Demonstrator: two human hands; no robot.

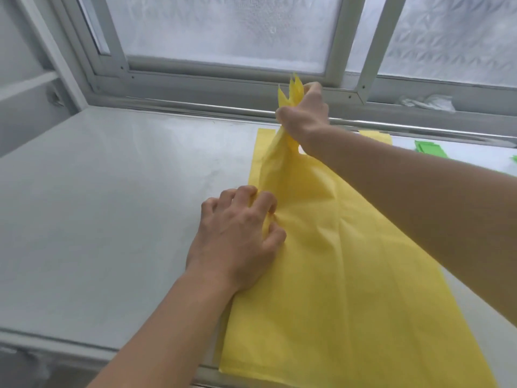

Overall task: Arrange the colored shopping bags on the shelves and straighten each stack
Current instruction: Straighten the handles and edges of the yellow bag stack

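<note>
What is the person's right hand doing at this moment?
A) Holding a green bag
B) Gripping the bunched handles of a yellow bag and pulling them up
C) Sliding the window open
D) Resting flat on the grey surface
B: the right hand is closed around the gathered top of the yellow bag, lifted above the surface, while the left hand pinches the bag's left edge.

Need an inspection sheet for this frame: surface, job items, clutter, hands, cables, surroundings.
Surface: pale grey shelf top, dusty-looking.
Job's things: yellow thin fabric shopping bag lying on further yellow bags; green bags at far right.
Clutter: crumpled clear plastic on the window ledge.
Grippers: left hand pinches the bag's left edge; right hand grips the bunched handles, lifted.
Cables: nothing seen.
Surroundings: frosted sliding window in a grey metal frame.
</note>
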